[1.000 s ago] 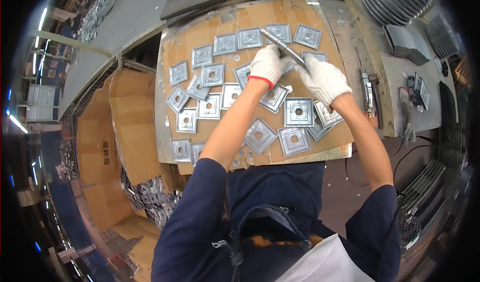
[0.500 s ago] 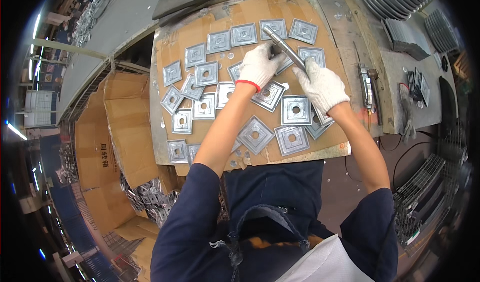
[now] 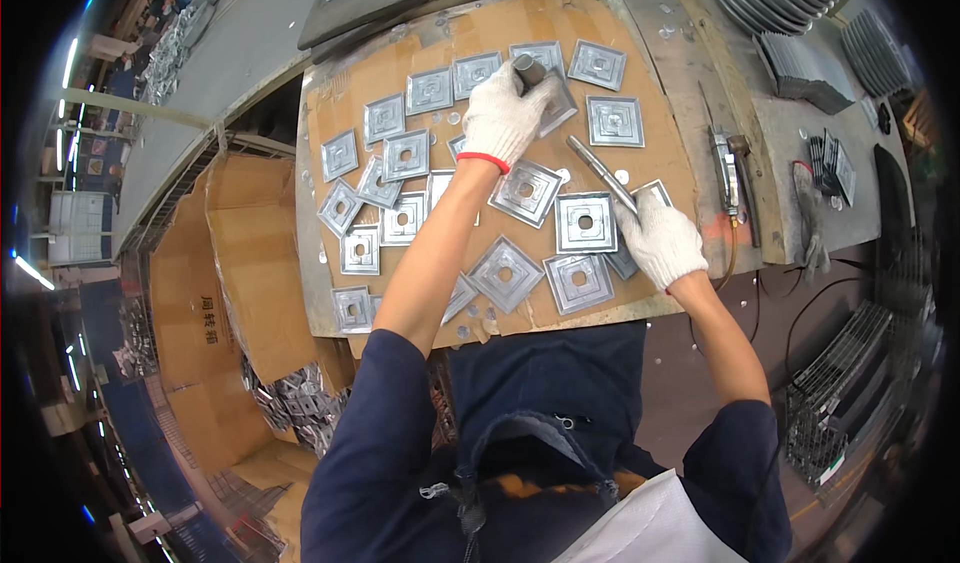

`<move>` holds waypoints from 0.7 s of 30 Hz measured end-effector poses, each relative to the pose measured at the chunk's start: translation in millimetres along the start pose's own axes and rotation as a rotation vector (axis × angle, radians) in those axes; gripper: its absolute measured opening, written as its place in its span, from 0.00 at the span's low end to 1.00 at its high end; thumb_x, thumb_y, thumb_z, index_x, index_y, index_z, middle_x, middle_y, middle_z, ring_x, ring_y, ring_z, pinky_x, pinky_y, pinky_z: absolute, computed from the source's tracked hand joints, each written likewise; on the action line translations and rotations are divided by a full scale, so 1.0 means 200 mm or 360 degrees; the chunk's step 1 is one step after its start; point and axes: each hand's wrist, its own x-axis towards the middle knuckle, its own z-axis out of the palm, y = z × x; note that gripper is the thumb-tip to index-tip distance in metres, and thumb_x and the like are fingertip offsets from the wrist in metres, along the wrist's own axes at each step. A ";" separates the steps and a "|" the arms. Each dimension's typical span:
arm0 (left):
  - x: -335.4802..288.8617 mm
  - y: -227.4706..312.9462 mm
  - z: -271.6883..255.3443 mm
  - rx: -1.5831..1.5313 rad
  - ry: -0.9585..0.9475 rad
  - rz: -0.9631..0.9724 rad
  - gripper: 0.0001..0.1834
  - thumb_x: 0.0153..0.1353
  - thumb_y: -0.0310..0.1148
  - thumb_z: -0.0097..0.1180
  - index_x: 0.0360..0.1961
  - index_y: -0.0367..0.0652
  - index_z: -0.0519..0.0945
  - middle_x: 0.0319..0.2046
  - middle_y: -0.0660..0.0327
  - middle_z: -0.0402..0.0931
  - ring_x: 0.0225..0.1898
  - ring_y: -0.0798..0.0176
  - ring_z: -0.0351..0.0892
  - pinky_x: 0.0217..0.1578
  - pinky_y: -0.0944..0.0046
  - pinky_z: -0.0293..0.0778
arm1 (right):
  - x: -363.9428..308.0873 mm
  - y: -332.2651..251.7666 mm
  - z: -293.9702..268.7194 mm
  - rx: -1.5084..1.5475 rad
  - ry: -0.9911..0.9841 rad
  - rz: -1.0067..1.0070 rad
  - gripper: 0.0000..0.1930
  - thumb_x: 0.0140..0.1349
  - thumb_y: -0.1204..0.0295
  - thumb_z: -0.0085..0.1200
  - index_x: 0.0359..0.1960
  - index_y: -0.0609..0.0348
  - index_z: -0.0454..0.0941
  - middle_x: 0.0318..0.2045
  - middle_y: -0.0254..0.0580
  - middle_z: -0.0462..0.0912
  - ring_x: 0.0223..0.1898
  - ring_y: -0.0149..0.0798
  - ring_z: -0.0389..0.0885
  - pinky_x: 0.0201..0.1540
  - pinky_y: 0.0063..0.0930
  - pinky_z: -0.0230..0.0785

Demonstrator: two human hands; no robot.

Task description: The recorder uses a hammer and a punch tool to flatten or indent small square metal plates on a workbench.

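short metal cylinder (image 3: 527,69) gripped upright in gloved left hand (image 3: 505,115) at the cardboard's far edge, arm stretched forward, gloved right hand (image 3: 660,240) closed around a slim metal rod (image 3: 600,172) angled over square metal plates (image 3: 585,222), cardboard sheet (image 3: 655,113) covering tabletop (image 3: 800,163)

Bright, even overhead light falls on the cardboard (image 3: 500,33), with soft, short shadows. The metal plates (image 3: 527,192) glint mildly (no harsh glare). Fisheye bending curves straight edges toward a black rim; the far left is dim, with streaked lamps.
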 end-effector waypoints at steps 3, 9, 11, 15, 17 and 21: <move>-0.02 0.06 -0.07 -0.0167 -0.0072 -0.0029 0.22 0.67 0.47 0.69 0.49 0.38 0.88 0.38 0.53 0.92 0.38 0.61 0.89 0.47 0.61 0.82 | -0.06 -0.02 -0.04 0.0191 0.0116 0.0071 0.25 0.79 0.46 0.49 0.48 0.58 0.79 0.36 0.66 0.88 0.43 0.72 0.87 0.48 0.62 0.77; -0.02 0.09 -0.15 -0.0113 0.0084 -0.0159 0.24 0.66 0.48 0.71 0.47 0.35 0.87 0.39 0.54 0.92 0.38 0.63 0.89 0.46 0.63 0.82 | 0.04 0.02 -0.20 0.0597 0.0320 0.0053 0.28 0.78 0.44 0.50 0.51 0.60 0.80 0.36 0.67 0.88 0.44 0.72 0.87 0.48 0.61 0.76; -0.01 0.07 -0.13 -0.0233 0.0090 -0.0178 0.24 0.66 0.48 0.72 0.47 0.34 0.87 0.39 0.54 0.92 0.38 0.65 0.89 0.45 0.64 0.82 | 0.15 0.16 -0.12 0.0607 0.0507 -0.0002 0.28 0.78 0.44 0.50 0.52 0.61 0.80 0.38 0.67 0.88 0.45 0.71 0.87 0.50 0.60 0.76; 0.01 0.09 0.03 -0.0265 -0.0170 -0.0097 0.19 0.68 0.43 0.69 0.47 0.36 0.86 0.33 0.60 0.92 0.36 0.70 0.88 0.40 0.67 0.82 | 0.27 0.40 -0.04 0.0541 0.0723 0.0136 0.31 0.79 0.44 0.48 0.53 0.67 0.81 0.46 0.72 0.87 0.51 0.71 0.86 0.55 0.55 0.75; -0.01 0.20 0.13 -0.0237 -0.0406 -0.0046 0.16 0.68 0.41 0.68 0.46 0.38 0.86 0.33 0.60 0.92 0.36 0.70 0.89 0.42 0.67 0.82 | 0.33 0.53 0.07 0.0510 0.0755 0.0208 0.31 0.79 0.44 0.48 0.52 0.68 0.81 0.46 0.73 0.86 0.51 0.72 0.85 0.55 0.55 0.75; 0.03 0.16 0.32 -0.0232 -0.0516 0.0057 0.18 0.68 0.42 0.68 0.50 0.38 0.86 0.36 0.59 0.92 0.39 0.66 0.90 0.46 0.63 0.82 | 0.39 0.57 0.16 0.0620 0.0775 0.0271 0.34 0.79 0.42 0.48 0.50 0.70 0.81 0.45 0.76 0.86 0.51 0.75 0.84 0.55 0.58 0.73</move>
